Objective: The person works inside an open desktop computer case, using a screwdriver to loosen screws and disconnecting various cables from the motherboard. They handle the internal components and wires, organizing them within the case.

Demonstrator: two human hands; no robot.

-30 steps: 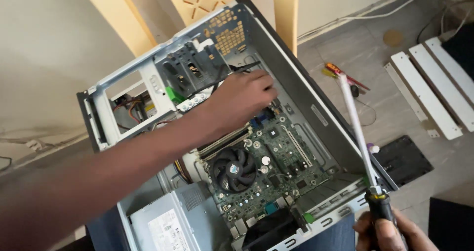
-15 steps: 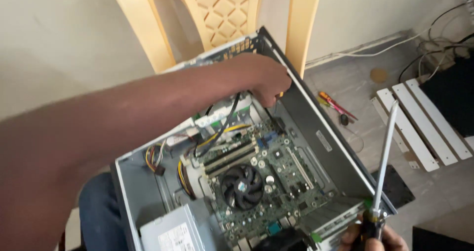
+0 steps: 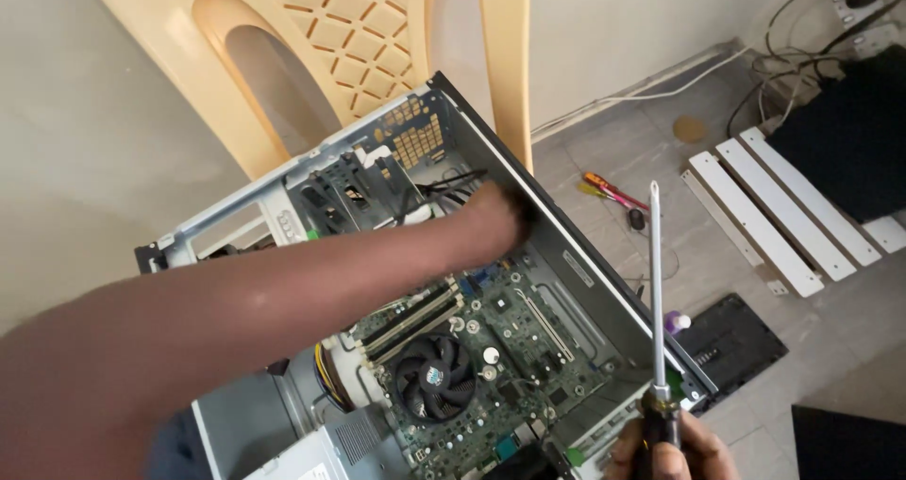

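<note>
open pc case [image 3: 566, 253] tilted on a lap, long axis running from 10 o'clock to 4 o'clock, motherboard [image 3: 491, 367] facing up, round fan [image 3: 436, 378] near 6 o'clock. left hand [image 3: 495, 218] reaching across from 8 o'clock, buried among black cables [image 3: 444, 185] at the far wall by the drive bay [image 3: 354, 192], toward 12 o'clock of the board; blurred, so cannot tell whether pinching or spread. right hand [image 3: 675, 452] at 5 o'clock, just off the case's near corner, fist wrapped round the handle of a screwdriver [image 3: 655, 291], shaft upright, tip pointing to 12 o'clock, clear of the case. left hand much nearer the cables; screwdriver well apart from them, down toward 4 o'clock. behind at 12 o'clock, yellow plastic chair [image 3: 311, 36]. on the floor at 2 o'clock, more small screwdrivers [image 3: 604, 187] and white slats [image 3: 764, 216].
</note>
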